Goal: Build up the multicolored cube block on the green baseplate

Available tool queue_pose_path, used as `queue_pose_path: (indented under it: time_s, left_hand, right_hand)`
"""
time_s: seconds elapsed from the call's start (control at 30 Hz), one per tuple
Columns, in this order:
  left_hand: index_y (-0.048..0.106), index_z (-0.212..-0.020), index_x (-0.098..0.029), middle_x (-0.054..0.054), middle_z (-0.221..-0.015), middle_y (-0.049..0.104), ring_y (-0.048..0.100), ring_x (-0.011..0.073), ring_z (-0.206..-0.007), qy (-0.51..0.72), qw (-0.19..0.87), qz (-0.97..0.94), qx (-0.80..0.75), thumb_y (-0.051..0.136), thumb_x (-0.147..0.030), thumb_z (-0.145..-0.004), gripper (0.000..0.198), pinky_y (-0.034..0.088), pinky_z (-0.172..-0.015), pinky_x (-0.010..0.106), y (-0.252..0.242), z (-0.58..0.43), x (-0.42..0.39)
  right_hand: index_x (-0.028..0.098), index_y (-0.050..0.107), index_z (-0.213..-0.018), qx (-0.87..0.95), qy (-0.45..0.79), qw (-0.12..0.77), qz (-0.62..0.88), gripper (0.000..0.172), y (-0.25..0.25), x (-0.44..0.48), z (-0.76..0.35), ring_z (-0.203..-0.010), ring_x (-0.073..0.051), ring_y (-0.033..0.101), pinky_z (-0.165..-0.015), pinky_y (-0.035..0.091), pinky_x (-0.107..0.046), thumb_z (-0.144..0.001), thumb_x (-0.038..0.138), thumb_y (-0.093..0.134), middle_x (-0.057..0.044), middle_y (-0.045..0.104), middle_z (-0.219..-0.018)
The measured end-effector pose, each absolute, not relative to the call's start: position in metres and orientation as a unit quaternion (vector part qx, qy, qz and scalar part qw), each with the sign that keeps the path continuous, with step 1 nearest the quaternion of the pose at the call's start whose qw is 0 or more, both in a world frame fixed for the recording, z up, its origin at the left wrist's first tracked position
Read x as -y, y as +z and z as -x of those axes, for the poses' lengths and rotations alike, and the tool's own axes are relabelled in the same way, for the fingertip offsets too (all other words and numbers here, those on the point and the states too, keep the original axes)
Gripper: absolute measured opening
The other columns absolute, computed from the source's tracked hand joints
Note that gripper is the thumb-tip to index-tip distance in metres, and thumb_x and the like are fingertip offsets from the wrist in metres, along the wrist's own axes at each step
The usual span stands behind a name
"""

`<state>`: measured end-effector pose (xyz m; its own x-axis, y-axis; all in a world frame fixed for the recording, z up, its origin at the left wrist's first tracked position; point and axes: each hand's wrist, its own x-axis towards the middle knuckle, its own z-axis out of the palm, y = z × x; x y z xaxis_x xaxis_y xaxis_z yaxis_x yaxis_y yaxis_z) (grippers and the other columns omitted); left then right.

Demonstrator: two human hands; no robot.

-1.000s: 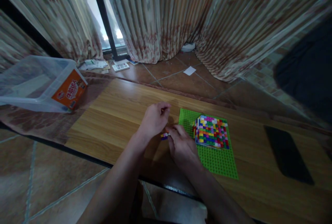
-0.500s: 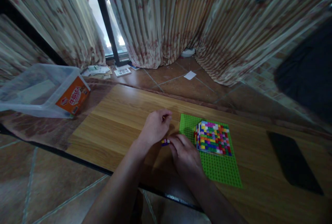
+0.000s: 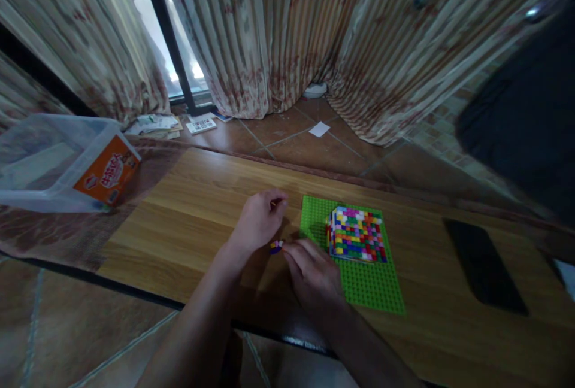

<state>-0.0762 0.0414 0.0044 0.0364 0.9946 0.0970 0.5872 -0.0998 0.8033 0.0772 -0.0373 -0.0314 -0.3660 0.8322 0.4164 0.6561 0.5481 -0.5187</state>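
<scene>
My right hand point(image 3: 317, 274) pinches the end of a small row of toy bricks point(image 3: 275, 246), mostly purple with yellow and white parts, low over the wooden table. Just up and left of it, my left hand point(image 3: 260, 220) has its fingers curled in; whatever lies between the fingertips is hidden. To the right, a green baseplate point(image 3: 372, 289) lies flat on the table. On it stands a block built from many-coloured toy bricks point(image 3: 357, 233), apart from both hands.
A clear plastic bin point(image 3: 58, 190) with an orange label stands at the table's left end. A flat black object point(image 3: 485, 265) lies to the right on the wooden table point(image 3: 179, 220). Dark cloth point(image 3: 521, 112) hangs at the right. Papers point(image 3: 155, 124) lie beyond the table by the curtains.
The whole view has shifted slightly, so things appear further left. Both hands keep nearly the same pose; the small brick row looks turned a little in my right hand.
</scene>
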Motion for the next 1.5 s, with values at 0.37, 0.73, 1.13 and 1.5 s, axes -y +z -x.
queue_pose_path:
  time_s: [0.37, 0.73, 1.13, 1.5]
  left_hand:
    - [0.074, -0.099, -0.016, 0.006, -0.088, 0.076, 0.069, 0.0181, -0.078, 0.322, 0.291, -0.666, -0.606, 0.05, -0.028, -0.086, 0.03, 0.053, -0.076, 0.029, 0.001, 0.074, -0.044]
    - [0.073, -0.095, -0.016, 0.006, -0.089, 0.077, 0.07, 0.0188, -0.078, 0.319, 0.29, -0.676, -0.598, 0.051, -0.029, -0.084, 0.028, 0.053, -0.075, 0.029, 0.0, 0.066, -0.049]
    - [0.073, -0.095, -0.016, 0.006, -0.087, 0.077, 0.069, 0.0187, -0.075, 0.305, 0.279, -0.683, -0.602, 0.051, -0.029, -0.085, 0.028, 0.053, -0.072, 0.028, 0.002, 0.065, -0.048]
    - [0.073, -0.096, -0.017, 0.006, -0.087, 0.077, 0.07, 0.0193, -0.076, 0.29, 0.259, -0.696, -0.604, 0.049, -0.029, -0.085, 0.029, 0.053, -0.073, 0.029, 0.0, 0.066, -0.048]
  right_hand:
    - [0.025, 0.073, -0.095, 0.672, 0.033, 0.521, 0.525, 0.01, 0.029, 0.023, -0.141, -0.09, -0.017, 0.069, -0.081, 0.058, -0.033, -0.09, 0.021, 0.065, -0.003, 0.072, -0.097]
    - [0.024, 0.073, -0.098, 0.688, 0.088, 0.446, 0.566, 0.02, 0.014, 0.006, -0.176, -0.093, -0.019, 0.068, -0.082, 0.056, -0.035, -0.094, 0.024, 0.054, -0.005, 0.071, -0.1]
    - [0.024, 0.074, -0.088, 0.693, 0.034, 0.4, 0.598, 0.02, 0.01, -0.002, -0.171, -0.084, -0.021, 0.067, -0.081, 0.05, -0.039, -0.093, 0.033, 0.057, -0.004, 0.076, -0.089]
    - [0.024, 0.073, -0.089, 0.68, 0.033, 0.394, 0.618, 0.021, 0.011, -0.001, -0.165, -0.08, -0.02, 0.066, -0.079, 0.048, -0.037, -0.093, 0.034, 0.055, -0.003, 0.075, -0.084]
